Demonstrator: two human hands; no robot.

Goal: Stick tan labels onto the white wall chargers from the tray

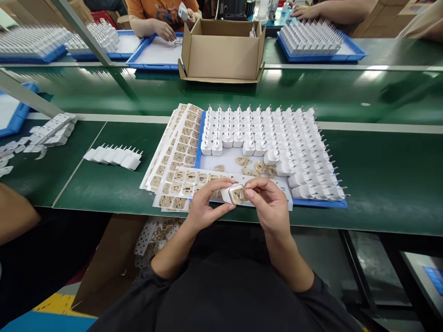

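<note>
Between the thumb and fingers of my left hand (206, 203) is a white plug charger (226, 195), its end face turned toward my right side. A tan sticker (238, 196) lies against that face. My right hand (272, 205) pinches at the sticker's right edge, with thumb and forefinger together. Just beyond my hands is a blue-rimmed tray (198, 154) with rows of white plug chargers (263, 127), pins up. Several loose tan pieces (258, 167) lie on its white liner. Sheets of tan stickers (182, 143) are stacked at the tray's left, one sheet overlapping its front.
More white chargers (114, 157) lie in a row at the left. Across the green conveyor (311, 87) stands an open cardboard box (224, 57). Co-workers sit opposite with filled trays (311, 39). Below the table at left, a carton (110, 258) holds used sheets.
</note>
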